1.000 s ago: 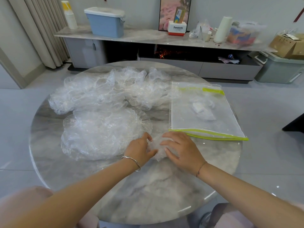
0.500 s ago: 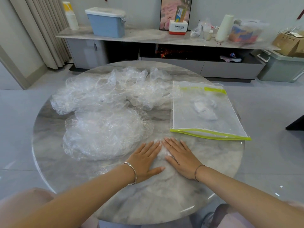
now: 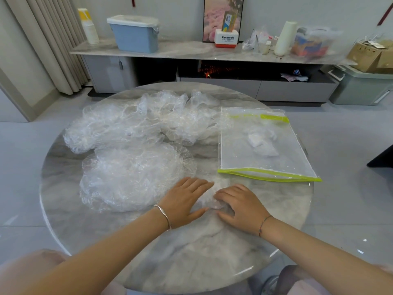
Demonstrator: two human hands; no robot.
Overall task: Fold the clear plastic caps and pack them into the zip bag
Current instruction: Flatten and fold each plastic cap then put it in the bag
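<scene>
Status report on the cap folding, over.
Left hand flat on the folded cap, right hand curled round its edge. Zip bag apart to the right, packed caps inside. Nothing between.

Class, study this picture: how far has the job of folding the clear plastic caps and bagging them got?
Done: a few folded caps lie inside the clear zip bag with lime-green edges. In hand: the left hand presses flat on one small folded clear cap while the right hand grips it. Left: a spread round clear cap and a crumpled heap of clear caps wait on the round marble table.
</scene>
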